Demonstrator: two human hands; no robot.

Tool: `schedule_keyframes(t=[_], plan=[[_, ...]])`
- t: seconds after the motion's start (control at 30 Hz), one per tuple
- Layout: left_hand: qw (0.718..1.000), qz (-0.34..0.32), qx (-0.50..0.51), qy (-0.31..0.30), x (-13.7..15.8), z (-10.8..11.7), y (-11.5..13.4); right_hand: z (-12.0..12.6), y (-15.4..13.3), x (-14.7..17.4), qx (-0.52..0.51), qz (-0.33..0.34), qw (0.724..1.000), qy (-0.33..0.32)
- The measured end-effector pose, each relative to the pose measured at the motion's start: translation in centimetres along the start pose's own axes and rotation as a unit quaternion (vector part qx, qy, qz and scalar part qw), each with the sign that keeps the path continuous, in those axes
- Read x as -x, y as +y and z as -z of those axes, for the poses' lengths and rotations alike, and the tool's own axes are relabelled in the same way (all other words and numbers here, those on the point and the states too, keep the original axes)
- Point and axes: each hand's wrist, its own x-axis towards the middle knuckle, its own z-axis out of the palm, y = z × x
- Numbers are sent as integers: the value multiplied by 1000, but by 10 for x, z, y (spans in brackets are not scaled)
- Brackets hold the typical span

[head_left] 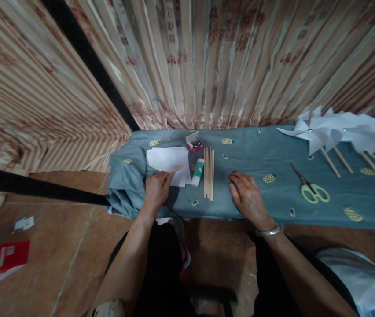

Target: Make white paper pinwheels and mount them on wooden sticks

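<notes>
My left hand is closed in a pinch at the near edge of a stack of white paper sheets, its thumb and fingers on the top sheet. My right hand rests open on the blue-green cloth, fingers slightly bent, holding nothing. Between the hands lie several thin wooden sticks side by side. A glue stick with a green label is beside the paper. Behind it stands an opened small red box with metal pins in it.
Green-handled scissors lie right of my right hand. Farther right are several white paper pinwheels on sticks. The patterned cloth covers a narrow table against a striped curtain. A dark pole rises at the left.
</notes>
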Motion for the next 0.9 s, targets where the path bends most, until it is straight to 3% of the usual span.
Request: schedule_keyframes(t=[0.23,0.6,0.77,0.9], plan=[[999,13,47,5,2,-2,-4,0,0,0,0,4,1000,1],[975,41,168,143,-5,1,6,0,1,-1,-12,2,1000,4],[956,37,206,204,-9,10,26,2,1,-1,-45,-20,999,2],[955,-42,219,196,-7,17,59,13,1,-1,-73,-38,997,7]])
